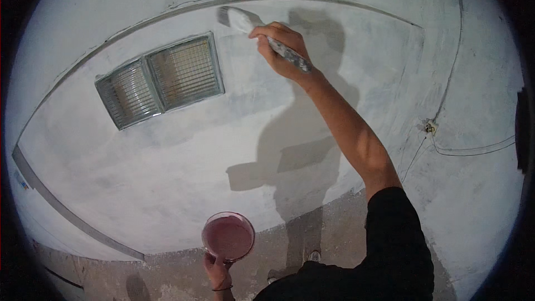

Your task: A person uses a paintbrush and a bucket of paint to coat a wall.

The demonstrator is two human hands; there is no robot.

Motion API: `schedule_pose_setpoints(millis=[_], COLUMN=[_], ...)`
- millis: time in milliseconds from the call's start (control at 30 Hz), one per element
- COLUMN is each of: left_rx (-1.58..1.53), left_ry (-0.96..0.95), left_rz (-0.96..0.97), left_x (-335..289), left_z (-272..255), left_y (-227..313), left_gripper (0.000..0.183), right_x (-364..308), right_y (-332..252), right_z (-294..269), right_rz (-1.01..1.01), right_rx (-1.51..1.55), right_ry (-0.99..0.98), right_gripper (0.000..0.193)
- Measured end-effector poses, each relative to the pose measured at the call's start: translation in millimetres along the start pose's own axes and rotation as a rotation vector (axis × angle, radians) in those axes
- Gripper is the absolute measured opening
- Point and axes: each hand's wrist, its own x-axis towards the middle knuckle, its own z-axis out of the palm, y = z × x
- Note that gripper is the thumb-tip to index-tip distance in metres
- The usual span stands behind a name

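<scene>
My right hand (284,50), arm stretched up and away, is closed round the handle of a paintbrush (242,20). Its wide bristles, pointing left, are against or very near the white wall (239,117), just under a long ridge; contact cannot be made out for sure. White paint coats the brush's middle, and the handle is speckled. Low in the picture, my left hand (218,270) holds a round reddish tub (228,237) by its near side, fingers curled at its rim. The tub's inside looks dull pinkish; how full it is does not show.
Two glass-block panes (160,81) are set in the wall left of the brush. A grey trim strip (72,209) runs down the left side. Loose wires hang from a wall outlet (429,127) on the right. Concrete floor (178,270) lies along the wall's foot.
</scene>
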Motion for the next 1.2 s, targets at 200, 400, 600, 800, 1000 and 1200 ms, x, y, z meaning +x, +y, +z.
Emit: schedule_pose_setpoints(millis=[200, 400, 600, 800, 1000, 1200], left_rx=[0.036, 0.137, 0.184, 0.140, 0.180, 0.083], left_ry=[-0.034, -0.035, -0.021, -0.141, -0.215, -0.225], left_rz=[-0.102, -0.094, -0.092, -0.045, -0.112, -0.172], left_x=[-2, 9, 4, 11, -34, -60], left_z=[3, 1, 73, 176, 332, 386], left_y=[-28, -62, -62, -108, -130, -140], left_gripper=[0.021, 0.022, 0.022, 0.020, 0.014, 0.017], right_x=[-51, -113, -171, -191, -251, -378], right_y=[80, 150, 182, 143, 138, 262], right_z=[-91, -220, -257, -182, -242, -383], right_rz=[0.068, 0.256, 0.267, 0.186, 0.257, 0.419], right_rx=[-0.311, -0.629, -0.612, -0.341, 0.238, -0.255], right_ry=[0.092, 0.285, 0.147, -0.065, -0.347, -0.186], right_gripper=[0.015, 0.016, 0.014, 0.017, 0.023, 0.024])
